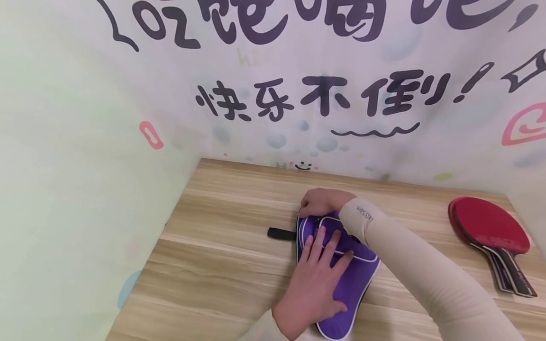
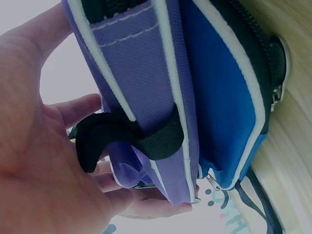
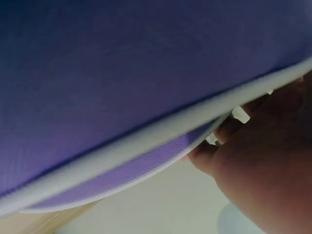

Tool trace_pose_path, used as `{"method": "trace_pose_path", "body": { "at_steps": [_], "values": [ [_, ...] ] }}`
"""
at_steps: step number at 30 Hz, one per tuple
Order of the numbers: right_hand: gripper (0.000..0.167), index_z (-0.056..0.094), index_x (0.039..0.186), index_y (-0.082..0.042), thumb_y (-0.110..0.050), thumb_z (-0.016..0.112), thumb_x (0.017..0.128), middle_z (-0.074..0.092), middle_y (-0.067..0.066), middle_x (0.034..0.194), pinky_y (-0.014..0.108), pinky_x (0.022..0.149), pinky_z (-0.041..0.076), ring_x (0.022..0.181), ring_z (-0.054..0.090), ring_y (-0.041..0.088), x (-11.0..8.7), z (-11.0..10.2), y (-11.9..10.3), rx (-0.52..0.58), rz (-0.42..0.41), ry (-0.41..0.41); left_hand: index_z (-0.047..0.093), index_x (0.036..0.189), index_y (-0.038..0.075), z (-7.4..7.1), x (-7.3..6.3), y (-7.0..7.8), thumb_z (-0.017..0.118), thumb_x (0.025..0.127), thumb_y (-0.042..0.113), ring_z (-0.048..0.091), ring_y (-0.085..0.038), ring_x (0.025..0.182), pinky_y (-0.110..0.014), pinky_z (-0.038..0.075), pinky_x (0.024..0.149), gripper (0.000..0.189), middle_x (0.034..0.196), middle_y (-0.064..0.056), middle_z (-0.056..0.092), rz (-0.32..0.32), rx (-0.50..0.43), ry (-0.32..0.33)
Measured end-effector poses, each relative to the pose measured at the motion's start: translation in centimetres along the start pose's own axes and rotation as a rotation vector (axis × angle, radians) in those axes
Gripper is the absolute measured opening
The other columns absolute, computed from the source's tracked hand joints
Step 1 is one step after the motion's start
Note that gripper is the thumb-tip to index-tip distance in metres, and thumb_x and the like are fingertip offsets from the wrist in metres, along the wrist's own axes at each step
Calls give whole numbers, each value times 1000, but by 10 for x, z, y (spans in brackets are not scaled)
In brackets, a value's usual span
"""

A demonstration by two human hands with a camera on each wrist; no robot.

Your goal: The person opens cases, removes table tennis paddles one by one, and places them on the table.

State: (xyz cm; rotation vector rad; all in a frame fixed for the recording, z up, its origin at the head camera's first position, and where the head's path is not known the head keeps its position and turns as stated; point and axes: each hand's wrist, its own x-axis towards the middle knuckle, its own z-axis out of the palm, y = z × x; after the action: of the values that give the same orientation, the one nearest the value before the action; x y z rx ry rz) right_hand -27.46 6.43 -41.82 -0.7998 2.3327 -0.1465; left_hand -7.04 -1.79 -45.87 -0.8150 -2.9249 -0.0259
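A purple paddle-shaped table tennis bat case (image 1: pixel 358 275) with white piping lies on the table. My left hand (image 1: pixel 311 286) rests on its front with fingers spread, near the outlined pocket. Crossing over it, my right hand (image 1: pixel 319 202) curls its fingers round the case's far left edge; its fingertips are partly hidden. A black strap (image 1: pixel 281 234) sticks out from the case's left side. In the left wrist view, a black fabric loop (image 2: pixel 151 141) and a zipped blue-looking pocket (image 2: pixel 222 92) show. The case's white-piped edge (image 3: pixel 161 127) runs close to my fingers in the right wrist view.
Two red table tennis bats (image 1: pixel 490 225) lie stacked at the right of the wood-grain table (image 1: pixel 213 222). A white printed wall (image 1: pixel 264 128) stands behind the table, and a pale wall (image 1: pixel 77 189) is on the left.
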Motion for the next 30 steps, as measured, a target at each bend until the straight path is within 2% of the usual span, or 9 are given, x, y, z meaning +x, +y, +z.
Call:
{"method": "trace_pose_path", "body": {
  "at_steps": [4,8,12,14,20,23,25,27,30],
  "values": [
    [26,77,103,-14,-31,58,98,75,1,102,33,87,52,91,64,14,2,-3,2,0,-71,75,41,153,37,-2,0,1,78,62,81,10,-40,160,-51,24,128,108,171,-10,18,-4,9,-16],
    [21,76,96,-11,-25,61,95,75,3,95,34,85,54,86,65,15,0,-5,4,10,-79,162,39,154,38,-2,-1,2,76,63,82,8,-41,160,-51,24,128,107,172,-9,16,-15,26,-35],
    [20,75,93,-9,-22,61,95,74,3,91,36,82,55,84,65,17,-2,-4,8,9,-20,208,39,154,38,-2,-2,1,75,64,82,9,-42,160,-52,24,127,106,172,-9,15,-22,23,-37],
    [19,71,84,-8,-19,59,95,69,2,82,34,75,53,76,62,17,-3,-4,10,-2,27,226,40,154,38,-2,-2,1,76,63,82,10,-42,159,-53,25,127,107,172,-9,16,-28,9,-28],
    [35,41,56,-16,-5,54,87,38,-5,56,25,52,31,53,35,12,-9,-3,21,17,135,281,37,155,41,-2,-4,-2,78,59,83,19,-43,157,-54,31,124,112,169,-10,21,-40,-5,-1],
    [39,37,54,-19,-1,52,85,30,-8,54,23,50,25,50,27,9,-11,-2,31,79,114,288,32,157,44,-3,-3,-3,78,59,83,22,-43,156,-54,34,122,115,169,-11,21,-43,-5,-17],
    [38,41,55,-17,0,52,87,32,-8,54,23,51,27,50,29,9,-13,-2,38,116,100,285,29,158,45,-4,-2,-3,78,60,82,22,-43,157,-53,35,122,116,170,-11,19,-49,-16,-38],
    [34,52,59,-14,-3,55,91,41,-7,57,24,54,35,54,39,9,-16,-3,44,127,91,288,27,159,45,-6,-1,-3,78,61,82,20,-43,157,-53,35,122,117,171,-11,16,-57,-26,-58],
    [22,71,79,-4,-10,59,96,64,1,73,31,68,52,69,58,14,-22,-5,52,144,113,296,24,160,45,-6,2,-4,78,62,81,18,-42,158,-54,35,122,118,172,-10,13,-65,-27,-78]
  ]
}}
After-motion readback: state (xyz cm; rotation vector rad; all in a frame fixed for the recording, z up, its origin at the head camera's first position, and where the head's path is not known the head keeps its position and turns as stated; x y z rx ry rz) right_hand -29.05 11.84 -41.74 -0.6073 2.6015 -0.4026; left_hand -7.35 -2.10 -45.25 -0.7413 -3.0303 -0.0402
